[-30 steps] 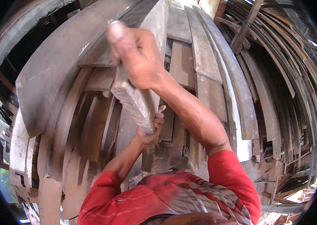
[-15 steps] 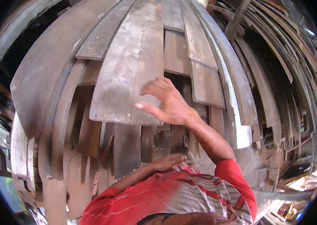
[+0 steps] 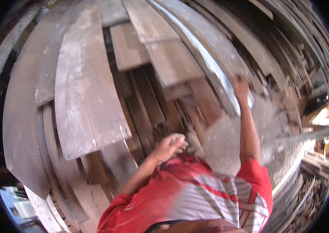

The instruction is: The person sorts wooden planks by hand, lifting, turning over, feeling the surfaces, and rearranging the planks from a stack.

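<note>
My right arm reaches out, and my right hand is at the lower end of a long grey-brown plank. Its fingers are smeared by motion, so their grip on the plank cannot be made out. Beside that hand runs a board with a pale, whitish edge. Close in front of my body is my left hand, its fingers curled in and no object showing in them. Left of it, the wide weathered plank lies apart from both hands.
More overlapping boards lie ahead, with dark gaps between them. A large brown sheet stands at the left. Long stacked timber fills the upper right. A grey floor shows below my right arm, and scrap wood lies lower right.
The view has swung right, so the planks sit further left. My right hand has left the wide plank for the plank beside the pale-edged board. My left hand stays near my body.
</note>
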A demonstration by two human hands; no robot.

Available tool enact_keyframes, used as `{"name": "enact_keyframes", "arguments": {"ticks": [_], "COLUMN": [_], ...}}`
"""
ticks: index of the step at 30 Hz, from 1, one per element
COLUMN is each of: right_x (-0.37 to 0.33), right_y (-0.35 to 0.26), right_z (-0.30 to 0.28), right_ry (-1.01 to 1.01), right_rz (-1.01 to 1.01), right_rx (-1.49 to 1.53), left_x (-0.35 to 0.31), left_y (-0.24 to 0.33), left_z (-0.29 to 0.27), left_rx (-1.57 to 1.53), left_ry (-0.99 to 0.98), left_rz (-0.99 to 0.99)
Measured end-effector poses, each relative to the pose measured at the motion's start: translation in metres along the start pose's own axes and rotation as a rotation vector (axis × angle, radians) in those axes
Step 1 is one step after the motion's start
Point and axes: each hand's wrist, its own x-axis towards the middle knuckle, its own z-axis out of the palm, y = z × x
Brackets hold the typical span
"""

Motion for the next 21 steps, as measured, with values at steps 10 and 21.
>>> {"name": "enact_keyframes", "arguments": {"ticks": [10, 21], "right_x": [0.083, 0.120], "right_y": [0.143, 0.199], "right_z": [0.002, 0.014], "right_ry": [-0.270, -0.344], "right_rz": [0.366, 0.235], "right_rx": [-0.271, -0.430], "left_x": [0.096, 0.105], "left_y": [0.004, 0.025], "left_z": [0.026, 0.018], "left_rx": [0.107, 0.132], "left_ry": [-0.080, 0.005], "left_rz": [0.006, -0.080]}}
